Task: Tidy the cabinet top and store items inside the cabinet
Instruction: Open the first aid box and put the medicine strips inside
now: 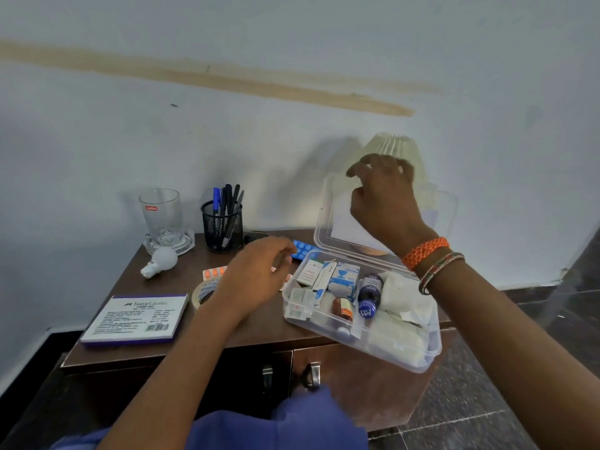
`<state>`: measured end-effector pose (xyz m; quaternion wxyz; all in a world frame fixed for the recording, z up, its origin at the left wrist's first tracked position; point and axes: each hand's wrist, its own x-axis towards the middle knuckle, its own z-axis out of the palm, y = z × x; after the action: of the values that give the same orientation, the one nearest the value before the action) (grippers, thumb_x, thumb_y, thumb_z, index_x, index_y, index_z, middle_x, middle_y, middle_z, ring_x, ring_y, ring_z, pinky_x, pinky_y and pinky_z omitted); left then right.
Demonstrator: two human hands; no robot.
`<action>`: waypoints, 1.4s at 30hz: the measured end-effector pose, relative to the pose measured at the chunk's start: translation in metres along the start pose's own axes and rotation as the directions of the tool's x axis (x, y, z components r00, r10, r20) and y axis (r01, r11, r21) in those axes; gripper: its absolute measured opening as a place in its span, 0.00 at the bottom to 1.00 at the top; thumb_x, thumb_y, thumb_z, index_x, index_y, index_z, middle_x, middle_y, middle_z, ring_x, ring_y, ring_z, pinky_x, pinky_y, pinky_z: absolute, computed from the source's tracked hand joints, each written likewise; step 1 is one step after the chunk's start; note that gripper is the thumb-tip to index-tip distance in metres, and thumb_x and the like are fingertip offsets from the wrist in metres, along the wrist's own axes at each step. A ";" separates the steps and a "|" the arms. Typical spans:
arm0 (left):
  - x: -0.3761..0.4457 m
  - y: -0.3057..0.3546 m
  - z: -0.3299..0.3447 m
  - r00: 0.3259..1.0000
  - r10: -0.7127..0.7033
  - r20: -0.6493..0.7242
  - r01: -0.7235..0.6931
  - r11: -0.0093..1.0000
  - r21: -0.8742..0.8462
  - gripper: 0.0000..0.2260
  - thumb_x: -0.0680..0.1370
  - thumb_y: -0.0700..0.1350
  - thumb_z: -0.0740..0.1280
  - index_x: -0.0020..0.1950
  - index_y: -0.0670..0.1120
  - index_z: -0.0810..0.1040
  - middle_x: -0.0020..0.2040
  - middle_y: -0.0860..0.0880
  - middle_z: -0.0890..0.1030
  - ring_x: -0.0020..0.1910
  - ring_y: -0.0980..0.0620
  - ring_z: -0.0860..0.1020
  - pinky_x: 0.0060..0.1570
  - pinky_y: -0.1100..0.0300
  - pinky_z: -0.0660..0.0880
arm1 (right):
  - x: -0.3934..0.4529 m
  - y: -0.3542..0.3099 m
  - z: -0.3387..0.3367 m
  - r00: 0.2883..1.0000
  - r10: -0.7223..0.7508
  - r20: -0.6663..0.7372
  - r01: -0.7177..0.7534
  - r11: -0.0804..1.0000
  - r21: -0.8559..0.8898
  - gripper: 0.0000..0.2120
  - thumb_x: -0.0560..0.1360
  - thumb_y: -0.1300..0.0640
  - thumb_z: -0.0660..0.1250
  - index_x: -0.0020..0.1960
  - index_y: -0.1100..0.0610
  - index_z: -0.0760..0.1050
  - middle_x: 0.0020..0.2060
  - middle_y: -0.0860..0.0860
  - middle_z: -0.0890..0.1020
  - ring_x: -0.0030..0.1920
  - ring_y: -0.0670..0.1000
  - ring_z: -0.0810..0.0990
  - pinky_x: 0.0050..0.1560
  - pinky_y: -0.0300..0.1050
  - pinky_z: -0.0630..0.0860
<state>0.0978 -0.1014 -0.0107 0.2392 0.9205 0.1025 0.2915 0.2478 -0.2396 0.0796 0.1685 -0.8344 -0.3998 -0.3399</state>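
A clear plastic medicine box [431, 354] sits on the right of the dark wooden cabinet top [259, 329], filled with small cartons, bottles and white cloth. Its hinged lid [328, 219] stands raised. My right hand [384, 196] is up at the lid's top edge, fingers curled by the rim; whether it grips the lid is unclear. My left hand [256, 274] hovers open above an orange pill strip [214, 272] and a tape roll [203, 292]. A blue pill strip [303, 247] lies just behind the box.
A stamp-pad box [136, 319] lies front left. A white bulb [160, 261], a glass on a glass dish [162, 216] and a mesh pen holder [222, 227] stand at the back. A pleated lampshade [393, 144] rises behind the lid. Cabinet door handles [313, 375] are below.
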 end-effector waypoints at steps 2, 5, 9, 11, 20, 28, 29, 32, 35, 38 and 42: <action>0.003 -0.008 -0.013 0.997 -0.056 -0.052 0.055 0.998 -0.025 0.10 0.76 0.39 0.63 0.55 0.47 0.79 0.52 0.52 0.81 0.50 0.55 0.78 0.54 0.55 0.76 | 0.006 -0.021 0.006 0.994 -0.093 0.061 0.087 0.991 0.099 0.17 0.69 0.66 0.61 0.55 0.57 0.80 0.55 0.55 0.80 0.58 0.57 0.76 0.63 0.52 0.66; 0.006 -0.026 -0.033 0.998 -0.061 -0.022 0.064 0.985 0.158 0.12 0.77 0.38 0.61 0.57 0.49 0.78 0.54 0.52 0.80 0.53 0.54 0.76 0.55 0.53 0.75 | 0.012 -0.049 0.026 0.953 -0.213 0.218 0.175 0.968 0.179 0.16 0.71 0.65 0.61 0.56 0.57 0.79 0.55 0.55 0.79 0.57 0.56 0.76 0.58 0.51 0.72; 0.009 -0.043 -0.041 0.996 -0.086 0.025 0.076 0.960 0.270 0.13 0.77 0.39 0.59 0.58 0.49 0.77 0.55 0.51 0.78 0.54 0.53 0.75 0.53 0.52 0.75 | 0.018 -0.066 0.057 0.844 -0.181 0.505 0.138 0.983 0.120 0.16 0.74 0.63 0.62 0.61 0.60 0.74 0.59 0.58 0.75 0.59 0.58 0.75 0.56 0.49 0.74; 0.011 -0.046 -0.040 0.994 -0.095 0.046 0.078 0.957 0.281 0.13 0.77 0.39 0.59 0.58 0.49 0.76 0.55 0.51 0.78 0.54 0.52 0.74 0.54 0.53 0.75 | 0.023 -0.070 0.072 0.790 -0.123 0.600 0.096 0.992 0.076 0.16 0.75 0.62 0.63 0.62 0.62 0.72 0.60 0.60 0.73 0.59 0.60 0.76 0.56 0.49 0.73; 0.020 -0.060 -0.033 0.978 -0.150 0.146 0.102 0.951 0.294 0.13 0.77 0.40 0.59 0.59 0.51 0.75 0.56 0.52 0.76 0.55 0.52 0.74 0.51 0.58 0.71 | 0.046 -0.088 0.135 0.413 0.067 0.908 0.225 0.959 -0.173 0.23 0.72 0.52 0.70 0.63 0.62 0.74 0.58 0.56 0.79 0.51 0.55 0.77 0.54 0.46 0.75; 0.026 -0.058 -0.030 0.950 -0.206 0.236 0.119 0.934 0.336 0.14 0.78 0.39 0.59 0.62 0.49 0.73 0.58 0.48 0.76 0.54 0.50 0.74 0.51 0.57 0.72 | 0.057 -0.088 0.145 0.356 0.125 0.926 0.232 0.948 -0.217 0.22 0.73 0.53 0.71 0.63 0.63 0.75 0.58 0.56 0.79 0.50 0.54 0.76 0.55 0.46 0.74; 0.026 -0.056 -0.029 0.946 -0.208 0.250 0.116 0.934 0.339 0.14 0.78 0.39 0.59 0.63 0.48 0.73 0.59 0.48 0.76 0.55 0.50 0.74 0.52 0.58 0.72 | 0.057 -0.086 0.147 0.360 0.123 0.925 0.219 0.953 -0.212 0.22 0.73 0.53 0.71 0.63 0.63 0.75 0.56 0.56 0.79 0.50 0.54 0.77 0.54 0.45 0.74; 0.025 -0.055 -0.026 0.939 -0.210 0.272 0.115 0.938 0.328 0.15 0.78 0.39 0.60 0.65 0.48 0.71 0.62 0.48 0.75 0.59 0.50 0.73 0.55 0.58 0.72 | 0.053 -0.082 0.154 0.381 0.128 0.916 0.175 0.962 -0.207 0.21 0.72 0.55 0.72 0.61 0.63 0.76 0.48 0.55 0.78 0.46 0.53 0.76 0.48 0.44 0.73; 0.025 -0.057 -0.027 0.942 -0.211 0.262 0.126 0.943 0.307 0.16 0.78 0.39 0.60 0.65 0.48 0.72 0.63 0.48 0.75 0.59 0.50 0.74 0.55 0.59 0.71 | 0.051 -0.077 0.161 0.438 0.104 0.893 0.130 0.975 -0.178 0.20 0.70 0.54 0.73 0.59 0.63 0.77 0.46 0.56 0.80 0.44 0.53 0.76 0.46 0.44 0.73; 0.024 -0.058 -0.028 0.953 -0.219 0.210 0.161 0.951 0.265 0.15 0.78 0.39 0.59 0.63 0.50 0.74 0.60 0.49 0.76 0.56 0.51 0.75 0.51 0.60 0.71 | 0.050 -0.075 0.161 0.507 0.069 0.859 0.091 0.987 -0.133 0.27 0.67 0.54 0.76 0.62 0.61 0.74 0.57 0.57 0.80 0.52 0.56 0.79 0.51 0.47 0.75; 0.021 -0.062 -0.026 0.969 -0.224 0.105 0.203 0.962 0.184 0.11 0.77 0.41 0.60 0.57 0.51 0.76 0.55 0.51 0.79 0.50 0.52 0.77 0.52 0.51 0.76 | 0.052 -0.075 0.155 0.640 0.038 0.767 -0.068 0.998 0.008 0.27 0.67 0.57 0.77 0.62 0.59 0.71 0.61 0.58 0.75 0.59 0.59 0.77 0.54 0.47 0.74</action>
<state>0.0963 -0.0309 -0.0135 0.1952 0.9375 0.2109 0.1961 0.2795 -0.0785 0.0062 0.0081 -0.9079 -0.4151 0.0572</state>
